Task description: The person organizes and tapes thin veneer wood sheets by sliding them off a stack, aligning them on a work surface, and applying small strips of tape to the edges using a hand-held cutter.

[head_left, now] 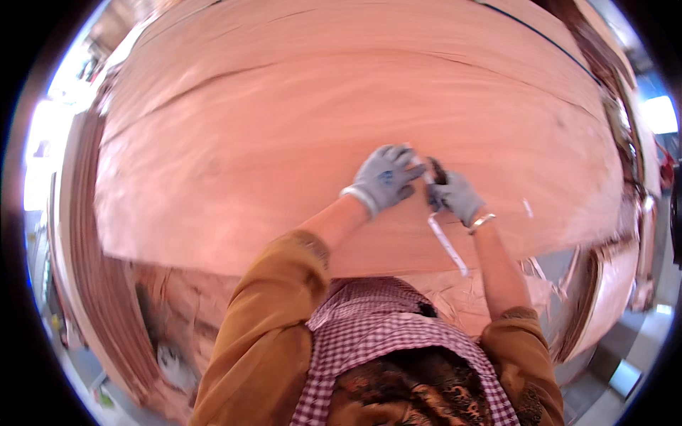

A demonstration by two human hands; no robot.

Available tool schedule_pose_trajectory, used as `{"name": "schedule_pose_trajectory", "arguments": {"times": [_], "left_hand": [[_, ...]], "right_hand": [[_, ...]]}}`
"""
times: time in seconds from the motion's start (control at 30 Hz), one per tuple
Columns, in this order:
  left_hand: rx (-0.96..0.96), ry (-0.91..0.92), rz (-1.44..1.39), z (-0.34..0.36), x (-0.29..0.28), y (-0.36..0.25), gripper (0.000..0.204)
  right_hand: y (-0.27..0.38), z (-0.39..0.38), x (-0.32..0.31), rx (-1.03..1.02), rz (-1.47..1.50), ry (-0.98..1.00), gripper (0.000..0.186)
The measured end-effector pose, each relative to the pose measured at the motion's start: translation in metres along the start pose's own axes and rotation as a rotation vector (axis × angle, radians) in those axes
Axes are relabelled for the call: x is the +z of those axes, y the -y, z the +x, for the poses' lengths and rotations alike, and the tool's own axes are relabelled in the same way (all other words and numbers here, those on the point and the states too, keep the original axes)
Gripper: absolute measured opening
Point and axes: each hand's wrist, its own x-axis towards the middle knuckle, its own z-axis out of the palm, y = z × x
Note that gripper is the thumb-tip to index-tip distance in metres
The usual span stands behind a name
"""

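Observation:
A wide reddish-tan wood veneer sheet [284, 135] lies under both hands. My left hand [385, 177], in a grey work glove, rests on it with the fingers stretched out beside a narrow white tape strip [446, 245]. My right hand [458, 197], also gloved, is closed round a small dark object [437, 172] whose kind I cannot make out. One stretch of the strip runs up between the hands past my left fingertips. Its loose end trails below my right hand toward the sheet's near edge.
A small white scrap [528, 207] lies on the sheet to the right. Long dark splits cross its far part. Thick stacks of veneer [106, 305] stand at the left, and another stack [604, 291] stands at the right. Torn veneer pieces [192, 302] lie below the near edge.

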Motion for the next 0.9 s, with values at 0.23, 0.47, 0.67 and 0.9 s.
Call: {"name": "schedule_pose_trajectory", "arguments": {"times": [0.23, 0.47, 0.67, 0.9], "left_hand": [[0.021, -0.006, 0.037, -0.017, 0.023, 0.008, 0.046], [-0.393, -0.104, 0.053, -0.186, -0.056, 0.041, 0.052], [-0.668, -0.03, 0.383, -0.314, -0.096, 0.125, 0.058], [-0.55, -0.067, 0.225, -0.334, -0.074, 0.177, 0.06]], "right_hand": [[0.116, -0.093, 0.085, -0.127, 0.043, 0.441, 0.013], [0.152, -0.114, 0.104, -0.459, 0.098, 0.654, 0.016], [0.18, -0.056, 0.175, -0.339, -0.312, 0.309, 0.022], [0.209, 0.026, 0.298, -0.218, -0.037, 0.227, 0.023]]}}
